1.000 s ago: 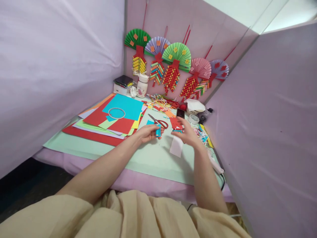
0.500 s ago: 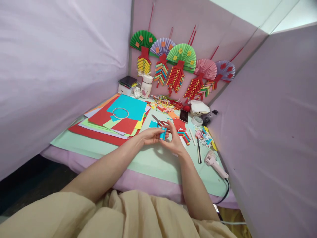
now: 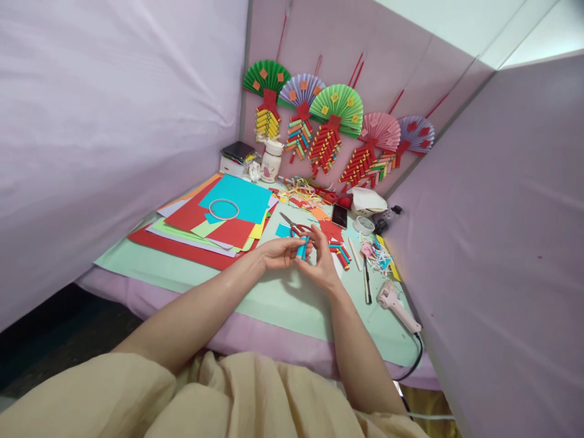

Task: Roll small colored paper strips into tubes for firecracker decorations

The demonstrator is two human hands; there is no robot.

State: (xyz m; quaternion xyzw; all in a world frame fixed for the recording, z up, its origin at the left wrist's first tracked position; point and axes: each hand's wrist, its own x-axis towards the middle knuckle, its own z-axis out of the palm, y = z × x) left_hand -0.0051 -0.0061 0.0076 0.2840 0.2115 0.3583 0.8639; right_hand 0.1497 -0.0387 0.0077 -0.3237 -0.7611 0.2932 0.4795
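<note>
Head view: two hands share a small rolled tube of blue paper (image 3: 302, 249) above the worktop (image 3: 283, 298).
The left hand (image 3: 279, 252) and right hand (image 3: 322, 258) both pinch it, fingers closed on it, just before the red-handled scissors (image 3: 294, 225).

Five paper fans (image 3: 336, 101); one scissors (image 3: 295, 227); one glue gun (image 3: 396, 305); one phone (image 3: 339, 215); one ring (image 3: 223, 209).

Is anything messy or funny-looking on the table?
Yes. A loose tangle of paper strips lies scattered near the back, and more scraps litter the right side by the glue gun. The paper sheets are stacked crooked.
</note>
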